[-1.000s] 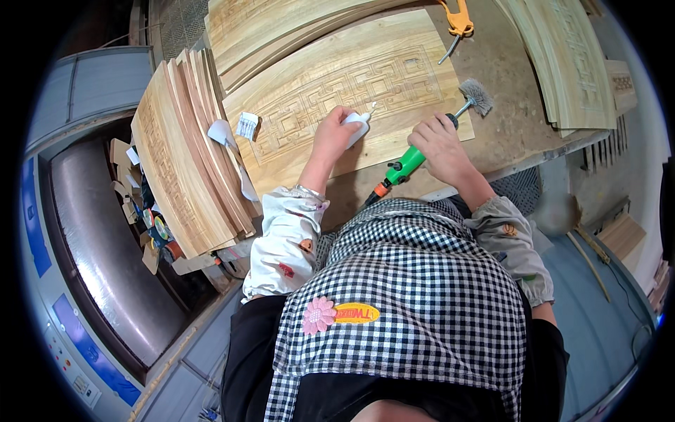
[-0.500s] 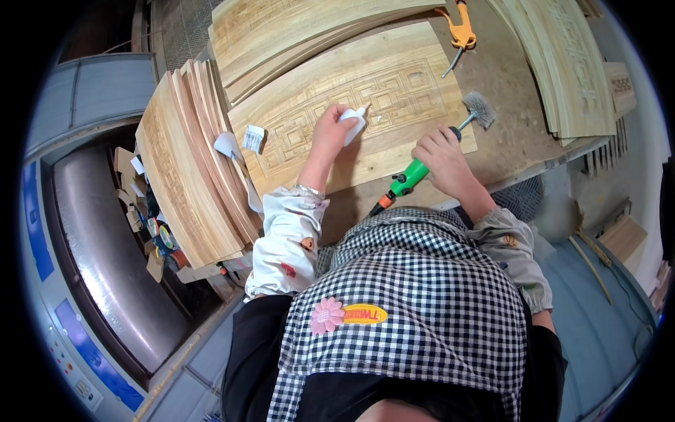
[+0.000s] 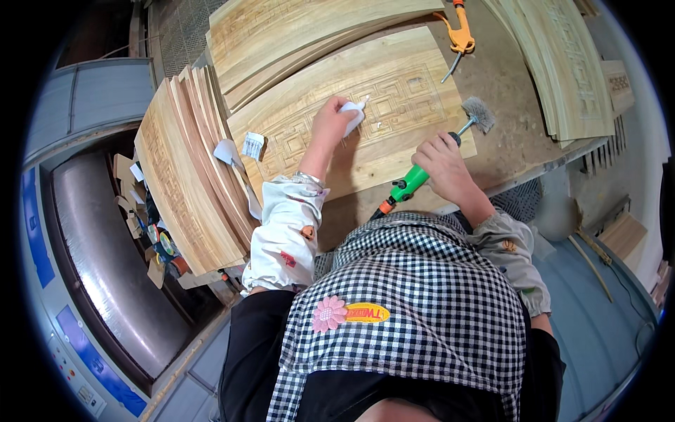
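Note:
A pale wooden panel with a carved fret pattern lies flat in front of me. My left hand is closed around a small white squeeze bottle, its nozzle pointing at the carving near the panel's middle. A tiny white bit sits on the carving close by. My right hand grips a green rotary power tool near its front end. At the tool's tip is a grey wire brush, just past the panel's right end. The tool's orange and black rear end reaches down by my apron.
An orange air blow gun rests at the far right of the bench. Stacked carved panels stand at the left, far side and right. A folded piece of sandpaper lies on the panel's left end.
My left hand has moved slightly left and away from me with the bottle, tilting it a little. My right hand holds the power tool in nearly the same place.

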`<state>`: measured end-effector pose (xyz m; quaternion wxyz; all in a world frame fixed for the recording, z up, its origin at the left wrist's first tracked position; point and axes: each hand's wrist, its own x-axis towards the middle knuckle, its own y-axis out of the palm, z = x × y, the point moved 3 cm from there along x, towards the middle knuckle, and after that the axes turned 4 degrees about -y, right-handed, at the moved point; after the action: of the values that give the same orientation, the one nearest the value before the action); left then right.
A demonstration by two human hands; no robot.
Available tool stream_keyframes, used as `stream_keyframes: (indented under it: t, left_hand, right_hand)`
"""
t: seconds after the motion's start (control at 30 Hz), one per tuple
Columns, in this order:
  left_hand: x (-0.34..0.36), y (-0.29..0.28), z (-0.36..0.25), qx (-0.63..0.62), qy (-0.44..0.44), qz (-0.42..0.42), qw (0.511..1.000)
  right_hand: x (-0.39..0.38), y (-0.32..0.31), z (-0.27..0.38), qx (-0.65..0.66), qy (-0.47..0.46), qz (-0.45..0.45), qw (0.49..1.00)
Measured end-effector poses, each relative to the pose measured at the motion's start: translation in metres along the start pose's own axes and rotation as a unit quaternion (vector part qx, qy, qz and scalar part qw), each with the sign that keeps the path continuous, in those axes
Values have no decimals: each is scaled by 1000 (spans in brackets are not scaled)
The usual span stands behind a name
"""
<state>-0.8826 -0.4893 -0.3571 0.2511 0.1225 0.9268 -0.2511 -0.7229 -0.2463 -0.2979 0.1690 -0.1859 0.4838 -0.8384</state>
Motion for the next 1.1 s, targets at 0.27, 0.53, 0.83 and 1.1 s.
stream_keyframes:
  t: [0.27, 0.53, 0.83, 1.1]
  left_hand:
    - [3, -5, -8, -95, -15, -25, 995]
    - [11, -3, -6, -49, 20, -42, 998]
    - [13, -2, -18, 22, -5, -72, 997]
    - [-34, -31, -27, -263, 48, -49, 962]
  right_hand:
    - [1, 0, -1, 8, 2, 4, 1000]
    - [1, 0, -1, 15, 7, 13, 1000]
    - [1, -2, -3, 18, 13, 0, 1000]
    - [13, -4, 8, -5, -18, 2, 1000]
